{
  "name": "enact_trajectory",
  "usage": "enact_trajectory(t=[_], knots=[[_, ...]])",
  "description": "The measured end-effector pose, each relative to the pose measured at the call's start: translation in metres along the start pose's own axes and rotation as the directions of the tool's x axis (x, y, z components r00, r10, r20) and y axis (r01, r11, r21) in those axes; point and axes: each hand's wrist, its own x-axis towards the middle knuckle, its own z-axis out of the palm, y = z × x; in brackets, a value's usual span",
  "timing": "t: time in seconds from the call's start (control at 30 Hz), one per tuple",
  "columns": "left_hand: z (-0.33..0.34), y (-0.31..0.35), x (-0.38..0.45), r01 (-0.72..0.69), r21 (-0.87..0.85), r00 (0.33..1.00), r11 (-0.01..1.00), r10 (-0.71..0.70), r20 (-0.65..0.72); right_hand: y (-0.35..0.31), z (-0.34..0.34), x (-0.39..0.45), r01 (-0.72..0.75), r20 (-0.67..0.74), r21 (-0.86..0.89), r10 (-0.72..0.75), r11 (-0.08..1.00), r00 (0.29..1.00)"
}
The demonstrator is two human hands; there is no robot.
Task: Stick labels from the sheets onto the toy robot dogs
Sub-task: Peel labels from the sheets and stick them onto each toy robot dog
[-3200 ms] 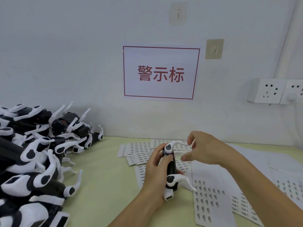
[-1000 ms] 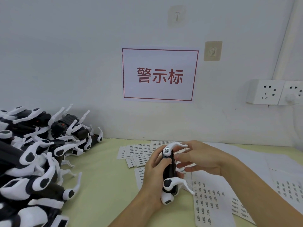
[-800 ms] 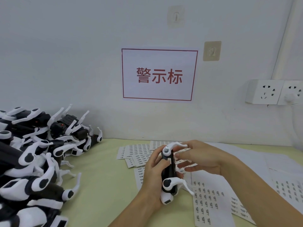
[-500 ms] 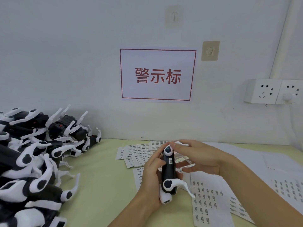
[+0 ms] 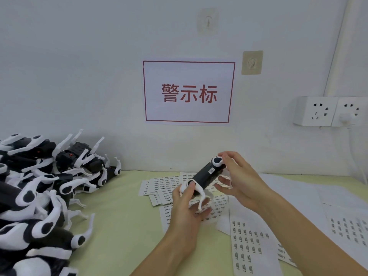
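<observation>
Toy robot dog (image 5: 205, 176) is up off the table (image 5: 119, 212), held tilted between both hands, black underside turned toward the camera. A small white label (image 5: 211, 171) sits on that black body near the upper end, so this unit looks labelled, likely being checked or pressed down.

Left hand (image 5: 186, 208) grips the lower end, thumb by the white leg joint, fingers curled under. That steadies the dog and keeps the labelled face exposed. Right hand (image 5: 237, 176) is at the upper end, fingertips touching the white joint, remaining fingers spread and relaxed below. Cannot tell whether it carries any weight.

Label sheets (image 5: 249, 246) lie directly under and to the right of the hands, close for the picking hand. More sheets (image 5: 161, 183) fan out behind.

Pile of toy dogs (image 5: 39, 196) is stacked on the left of the table, well apart from the sheets. Cannot tell whether those are labelled.

Wall sign (image 5: 189, 92) and power sockets (image 5: 328, 111) are behind.
</observation>
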Motion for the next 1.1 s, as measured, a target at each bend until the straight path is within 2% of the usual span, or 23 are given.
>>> enact_trajectory(t=[0.13,0.3,0.4,0.63,0.77,0.83,0.97,1.03,1.1], knots=[[0.001,0.001,0.001,0.005,-0.035,0.999,0.999,-0.006,-0.051,-0.001,-0.003,-0.001,-0.100,0.119,0.025,0.097,0.995,0.988],[0.000,0.003,0.000,0.011,-0.061,0.996,0.998,-0.016,-0.086,-0.009,-0.027,-0.003,-0.198,0.217,-0.208,0.242,0.958,0.946],[0.000,0.002,-0.001,0.019,-0.046,0.998,0.999,-0.022,-0.064,-0.013,-0.034,-0.004,-0.206,0.238,-0.239,0.263,0.949,0.935],[0.002,0.002,-0.003,0.019,-0.029,1.000,0.999,-0.020,-0.016,-0.016,-0.036,-0.002,-0.123,0.246,-0.390,0.232,0.912,0.941],[0.002,-0.006,-0.001,-0.037,0.116,0.999,0.993,0.034,0.023,-0.016,-0.030,-0.006,0.017,0.231,-0.640,0.171,0.768,0.958],[0.001,-0.009,0.000,-0.050,0.168,0.999,0.985,0.046,0.026,-0.020,-0.031,-0.009,0.057,0.237,-0.683,0.147,0.728,0.960],[0.007,-0.009,-0.001,-0.063,0.193,0.997,0.979,0.056,0.043,-0.042,-0.042,-0.019,0.083,0.190,-0.687,0.069,0.722,0.979],[0.010,-0.010,-0.002,-0.113,0.267,0.992,0.957,0.092,0.090,-0.056,-0.055,-0.022,0.043,0.090,-0.576,0.011,0.816,0.996],[0.009,-0.013,-0.004,-0.217,0.397,0.967,0.892,0.139,0.215,-0.069,-0.074,-0.023,-0.002,-0.045,-0.358,-0.015,0.934,0.999]])
